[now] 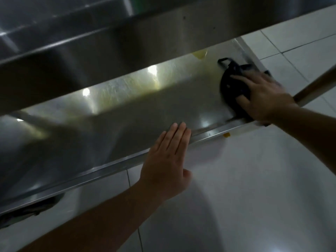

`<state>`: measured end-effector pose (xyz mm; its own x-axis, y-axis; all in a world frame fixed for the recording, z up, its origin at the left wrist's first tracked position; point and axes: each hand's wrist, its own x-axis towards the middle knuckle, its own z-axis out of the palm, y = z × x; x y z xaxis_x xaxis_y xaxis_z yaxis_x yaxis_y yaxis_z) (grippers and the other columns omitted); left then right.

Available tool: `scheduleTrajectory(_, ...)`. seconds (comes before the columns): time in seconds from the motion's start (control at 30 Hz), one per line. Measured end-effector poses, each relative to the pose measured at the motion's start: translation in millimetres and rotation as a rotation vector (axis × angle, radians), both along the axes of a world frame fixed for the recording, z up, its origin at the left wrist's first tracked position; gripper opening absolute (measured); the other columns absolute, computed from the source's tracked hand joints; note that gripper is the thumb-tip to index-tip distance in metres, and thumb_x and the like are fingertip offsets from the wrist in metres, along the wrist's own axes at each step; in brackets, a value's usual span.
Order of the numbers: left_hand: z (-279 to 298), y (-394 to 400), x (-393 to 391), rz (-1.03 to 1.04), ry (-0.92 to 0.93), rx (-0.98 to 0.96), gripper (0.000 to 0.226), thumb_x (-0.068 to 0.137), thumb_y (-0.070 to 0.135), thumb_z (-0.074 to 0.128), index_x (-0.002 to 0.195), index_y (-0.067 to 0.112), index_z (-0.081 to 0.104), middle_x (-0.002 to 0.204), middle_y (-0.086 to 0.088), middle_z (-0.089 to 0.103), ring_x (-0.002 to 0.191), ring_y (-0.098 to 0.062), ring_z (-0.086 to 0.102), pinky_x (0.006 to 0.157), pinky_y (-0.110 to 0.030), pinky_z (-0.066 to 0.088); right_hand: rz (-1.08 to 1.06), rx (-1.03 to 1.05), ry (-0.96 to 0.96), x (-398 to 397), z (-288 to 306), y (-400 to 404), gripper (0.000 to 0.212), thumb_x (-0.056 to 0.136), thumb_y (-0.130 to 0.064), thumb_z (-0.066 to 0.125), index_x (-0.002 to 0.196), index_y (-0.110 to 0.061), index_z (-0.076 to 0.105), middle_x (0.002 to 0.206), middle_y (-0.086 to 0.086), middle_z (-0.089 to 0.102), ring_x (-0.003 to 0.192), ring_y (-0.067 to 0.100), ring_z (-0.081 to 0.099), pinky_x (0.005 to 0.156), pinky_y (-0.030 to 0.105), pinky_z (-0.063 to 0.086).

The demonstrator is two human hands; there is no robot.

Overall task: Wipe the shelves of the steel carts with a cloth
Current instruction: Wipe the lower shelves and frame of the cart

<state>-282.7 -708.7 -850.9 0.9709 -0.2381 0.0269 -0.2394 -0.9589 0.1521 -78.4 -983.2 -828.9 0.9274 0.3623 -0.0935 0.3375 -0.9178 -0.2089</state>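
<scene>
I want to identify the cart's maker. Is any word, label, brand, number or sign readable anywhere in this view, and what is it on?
None: no readable text anywhere in view.
Lower steel cart shelf: bare metal with glare and yellowish streaks, no label.
Upper steel shelf edge: plain, only small dark dots.
Black cloth under the right hand: no print visible, blurred.
Small yellow spot on the shelf rim: a mark, not lettering.
</scene>
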Motion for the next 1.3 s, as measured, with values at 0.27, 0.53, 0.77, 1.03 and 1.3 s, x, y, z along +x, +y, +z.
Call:
scheduleTrajectory(0.27, 5.3, 1.6, 2.1, -0.025, 0.065, 0.026, 0.105, 0.076, 0.040, 0.062, 0.168, 0.009, 0.020, 0.177, -0.008, 0.012, 0.164, -0.022, 0.004, 0.132, -0.042, 0.009, -0.122, 0.226, -0.043, 18.2, 2.4, 139.3, 0.060, 0.098, -0.051, 0.038, 0.154, -0.030, 0.041, 0.165, 0.003, 0.031, 0.151, 0.030, 0.026, 0.123, 0.044, 0.023)
scheduleTrajectory(0.53, 12.5, 8.1, 7.3, -0.086, 0.152, 0.047, 0.106, 0.086, 0.048, 0.055, 0.169, 0.013, 0.000, 0.177, -0.004, -0.009, 0.162, -0.017, -0.014, 0.131, -0.039, 0.000, 0.150, 0.215, -0.028, 7.3, 4.1, 146.2, 0.060, 0.093, -0.053, 0.043, 0.150, -0.036, 0.045, 0.161, 0.000, 0.039, 0.147, 0.028, 0.035, 0.120, 0.041, 0.026)
scheduleTrajectory(0.77, 19.6, 53.7, -28.4, 0.098, 0.070, 0.064, 0.104, 0.079, 0.034, 0.069, 0.168, 0.009, 0.020, 0.176, -0.008, 0.014, 0.163, -0.024, 0.010, 0.131, -0.045, 0.013, -0.469, 0.153, -0.014, 26.8, 1.6, 88.5, 0.070, 0.096, -0.055, 0.032, 0.159, -0.027, 0.028, 0.167, 0.010, 0.024, 0.155, 0.034, 0.015, 0.126, 0.052, 0.014)
scheduleTrajectory(1.03, 16.3, 143.9, -106.6, 0.283, 0.175, 0.197, 0.117, 0.084, 0.043, 0.073, 0.169, 0.009, 0.000, 0.177, -0.012, -0.002, 0.163, -0.026, -0.004, 0.131, -0.043, 0.005, 0.118, 0.183, 0.013, -86.6, 10.9, 321.0, 0.062, 0.099, -0.053, 0.039, 0.155, -0.029, 0.039, 0.165, 0.004, 0.031, 0.153, 0.029, 0.019, 0.124, 0.045, 0.017)
scheduleTrajectory(1.3, 19.4, 199.7, -122.1, 0.241, 0.235, 0.127, 0.114, 0.087, 0.052, 0.060, 0.168, 0.021, -0.014, 0.176, 0.002, -0.017, 0.161, -0.015, -0.018, 0.132, -0.041, 0.003, 0.006, 0.210, -0.049, -57.2, 3.9, 251.6, 0.057, 0.094, -0.048, 0.046, 0.147, -0.028, 0.049, 0.156, 0.008, 0.043, 0.140, 0.036, 0.039, 0.115, 0.047, 0.034)
